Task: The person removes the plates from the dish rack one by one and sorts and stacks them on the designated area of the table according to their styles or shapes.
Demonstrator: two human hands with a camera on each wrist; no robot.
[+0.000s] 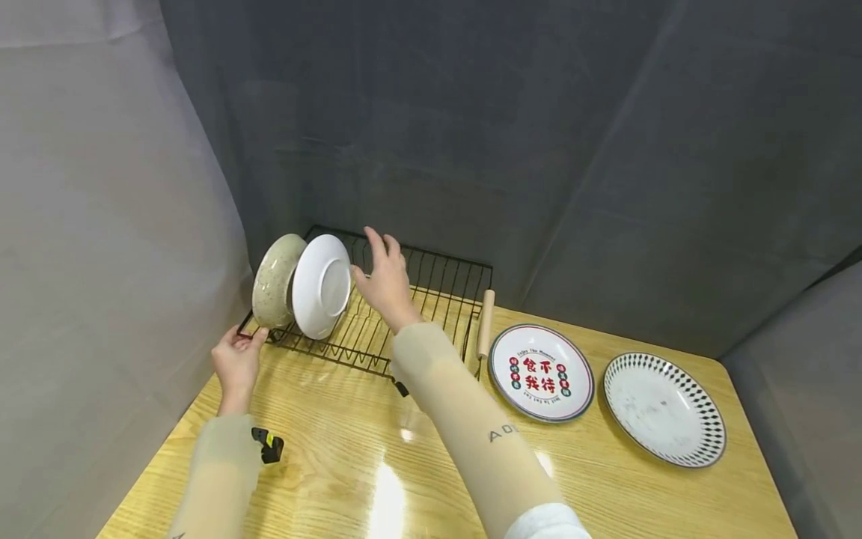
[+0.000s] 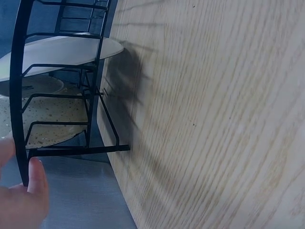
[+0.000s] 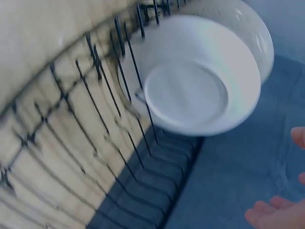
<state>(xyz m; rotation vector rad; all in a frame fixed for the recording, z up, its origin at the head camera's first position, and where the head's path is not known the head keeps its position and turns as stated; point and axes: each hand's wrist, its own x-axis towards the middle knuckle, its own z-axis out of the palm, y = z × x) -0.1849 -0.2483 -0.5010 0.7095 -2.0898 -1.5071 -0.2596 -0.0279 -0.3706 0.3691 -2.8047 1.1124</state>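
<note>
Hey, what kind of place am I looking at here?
Probably a staged dish-drying setup, not a real kitchen: a black wire dish rack holding two upright dishes stands on a wooden table, with grey fabric backdrops hung all round instead of walls.

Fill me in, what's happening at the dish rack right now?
A person is working at a black wire dish rack on a wooden table. Two dishes stand on edge in it: a speckled bowl and a white plate. The left hand holds the rack's near corner, while the right hand hovers open just beside the white plate, holding nothing. A plate with red lettering and a plate with a black-patterned rim lie flat on the table to the right.
</note>
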